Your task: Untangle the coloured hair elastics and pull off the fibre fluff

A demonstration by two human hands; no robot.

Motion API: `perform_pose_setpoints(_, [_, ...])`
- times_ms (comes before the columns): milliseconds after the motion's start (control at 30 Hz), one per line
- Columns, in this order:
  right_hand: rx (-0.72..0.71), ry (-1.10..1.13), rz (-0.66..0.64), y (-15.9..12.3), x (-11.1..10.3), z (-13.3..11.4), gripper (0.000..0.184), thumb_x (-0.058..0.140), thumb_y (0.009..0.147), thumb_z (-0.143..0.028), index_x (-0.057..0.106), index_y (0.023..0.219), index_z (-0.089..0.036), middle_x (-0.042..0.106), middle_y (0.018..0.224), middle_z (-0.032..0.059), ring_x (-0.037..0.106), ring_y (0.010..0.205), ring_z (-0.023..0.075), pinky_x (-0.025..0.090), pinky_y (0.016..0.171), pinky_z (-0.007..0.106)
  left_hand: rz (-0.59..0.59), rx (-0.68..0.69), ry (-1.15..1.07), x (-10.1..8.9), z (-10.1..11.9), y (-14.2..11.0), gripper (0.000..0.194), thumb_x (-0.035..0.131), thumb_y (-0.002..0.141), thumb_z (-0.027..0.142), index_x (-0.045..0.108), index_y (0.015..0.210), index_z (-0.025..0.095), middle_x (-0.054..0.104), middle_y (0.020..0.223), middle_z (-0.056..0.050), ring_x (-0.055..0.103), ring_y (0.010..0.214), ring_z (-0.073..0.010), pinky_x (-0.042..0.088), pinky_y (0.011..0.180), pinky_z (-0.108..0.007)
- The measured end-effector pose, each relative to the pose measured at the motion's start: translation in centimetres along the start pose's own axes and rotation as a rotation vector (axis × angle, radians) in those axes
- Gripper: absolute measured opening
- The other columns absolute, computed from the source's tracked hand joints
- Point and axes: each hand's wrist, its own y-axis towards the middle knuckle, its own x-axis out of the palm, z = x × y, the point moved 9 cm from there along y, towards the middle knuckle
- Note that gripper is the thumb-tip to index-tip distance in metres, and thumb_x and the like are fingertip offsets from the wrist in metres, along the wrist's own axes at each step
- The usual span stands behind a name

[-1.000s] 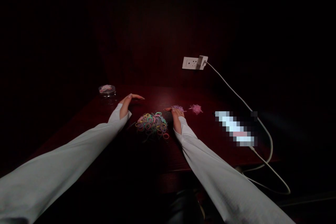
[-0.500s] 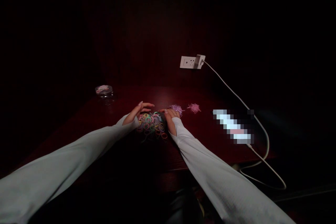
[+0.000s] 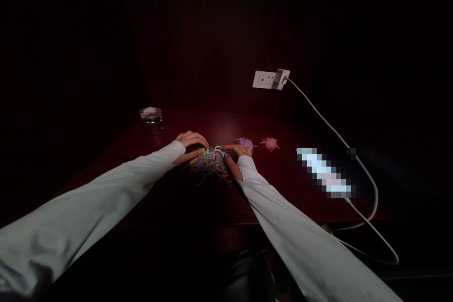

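Left hand [image 3: 190,141] moved inward; band pile [image 3: 210,164] lies tangled, multicoloured (partly pastel).

Passable strip along the table's [image 3: 215,121] far edge
Elastic-band pile [image 3: 211,162] blocks the near middle; lidded jar [image 3: 151,114], far left corner; phone [image 3: 321,168] and cable [image 3: 376,193], right edge.

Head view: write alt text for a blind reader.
Left hand and right hand bracket multicoloured bands piled on a dark red table. A purple pile and a pink pile lie beyond; a lidded jar stands left, a lit device right.
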Motion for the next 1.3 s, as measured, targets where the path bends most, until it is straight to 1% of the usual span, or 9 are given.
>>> perform_pose_setpoints(133, [0.111, -0.083, -0.008, -0.1, -0.1, 0.5, 0.029, 0.067, 0.087, -0.040, 0.075, 0.113, -0.029, 0.072, 0.116, 0.0060, 0.055, 0.116, 0.0311, 0.041, 0.105, 0.051, -0.097, 0.042, 0.054, 1.1, 0.2, -0.3, 0.043, 0.051, 0.097, 0.056, 0.073, 0.120, 0.027, 0.071, 0.125, -0.006, 0.059, 0.114, -0.0281, 0.038, 0.104, -0.041])
perform_pose_setpoints(233, [0.132, -0.134, -0.050, -0.1, 0.2, 0.2, 0.030, 0.071, 0.087, -0.043, 0.075, 0.113, -0.031, 0.074, 0.104, 0.0050, 0.058, 0.111, 0.0303, 0.041, 0.102, 0.050, -0.116, 0.108, -0.003, 1.6, 0.9, -0.1, 0.046, 0.051, 0.097, 0.058, 0.073, 0.118, 0.023, 0.072, 0.120, -0.007, 0.062, 0.109, -0.0260, 0.041, 0.103, -0.038])
perform_pose_setpoints(433, [0.123, -0.146, -0.042, 0.1, 0.2, -0.3, 0.019, 0.076, 0.082, -0.033, 0.078, 0.101, -0.030, 0.075, 0.094, 0.0013, 0.064, 0.095, 0.0230, 0.043, 0.098, 0.042, -0.096, 0.205, -0.051, 1.7, 2.2, 0.1, 0.044, 0.066, 0.091, 0.057, 0.073, 0.112, 0.019, 0.073, 0.113, -0.009, 0.064, 0.104, -0.0235, 0.047, 0.099, -0.036])
perform_pose_setpoints(567, [0.126, -0.015, -0.010, 0.2, 0.4, 0.2, 0.013, 0.073, 0.081, -0.027, 0.078, 0.093, -0.027, 0.071, 0.084, 0.0001, 0.064, 0.081, 0.0184, 0.047, 0.083, 0.033, -0.075, 0.225, -0.110, 1.5, 2.2, 0.1, 0.030, 0.068, 0.093, 0.045, 0.075, 0.104, 0.018, 0.074, 0.109, -0.009, 0.067, 0.101, -0.0206, 0.050, 0.095, -0.033])
perform_pose_setpoints(667, [0.123, 0.148, 0.007, 0.1, 0.8, 0.8, 0.016, 0.068, 0.081, -0.029, 0.077, 0.093, -0.024, 0.069, 0.083, 0.0008, 0.061, 0.074, 0.0163, 0.047, 0.071, 0.028, -0.033, 0.187, -0.151, 1.2, 1.5, 0.3, 0.019, 0.068, 0.094, 0.034, 0.075, 0.096, 0.017, 0.075, 0.103, -0.008, 0.069, 0.096, -0.0190, 0.052, 0.089, -0.031])
perform_pose_setpoints(733, [0.128, 0.242, 0.036, 0.0, 0.8, 1.2, 0.017, 0.066, 0.081, -0.030, 0.076, 0.092, -0.023, 0.067, 0.081, 0.0011, 0.058, 0.071, 0.0152, 0.047, 0.068, 0.027, 0.010, 0.130, -0.188, 0.9, 0.6, 0.4, 0.017, 0.069, 0.092, 0.033, 0.075, 0.094, 0.017, 0.074, 0.101, -0.008, 0.069, 0.093, -0.0189, 0.054, 0.083, -0.030])
perform_pose_setpoints(967, [0.168, 0.420, 0.015, 0.1, 1.0, 1.1, 0.021, 0.066, 0.079, -0.037, 0.072, 0.090, -0.021, 0.064, 0.075, 0.0003, 0.054, 0.065, 0.0141, 0.047, 0.064, 0.026, 0.112, -0.115, -0.417, 1.0, -2.4, 0.5, 0.031, 0.074, 0.084, 0.046, 0.073, 0.093, 0.016, 0.071, 0.101, -0.008, 0.068, 0.089, -0.0185, 0.057, 0.079, -0.030])
perform_pose_setpoints(1133, [0.132, 0.349, 0.027, 0.0, 0.7, 0.9, 0.020, 0.060, 0.082, -0.033, 0.073, 0.093, -0.021, 0.067, 0.080, 0.0017, 0.057, 0.072, 0.0158, 0.049, 0.072, 0.029, 0.135, -0.199, -0.535, 1.5, -4.0, 0.8, 0.040, 0.079, 0.072, 0.052, 0.069, 0.088, 0.016, 0.069, 0.085, -0.005, 0.067, 0.076, -0.0172, 0.054, 0.064, -0.027])
perform_pose_setpoints(1300, [0.079, 0.118, 0.047, 0.3, 0.1, 0.3, 0.020, 0.062, 0.080, -0.025, 0.077, 0.094, -0.025, 0.072, 0.098, 0.0045, 0.062, 0.095, 0.0224, 0.049, 0.094, 0.039, 0.092, -0.253, -0.560, 1.7, -3.6, 0.4, 0.036, 0.076, 0.079, 0.047, 0.067, 0.095, 0.017, 0.068, 0.084, -0.003, 0.064, 0.067, -0.0132, 0.047, 0.056, -0.023])
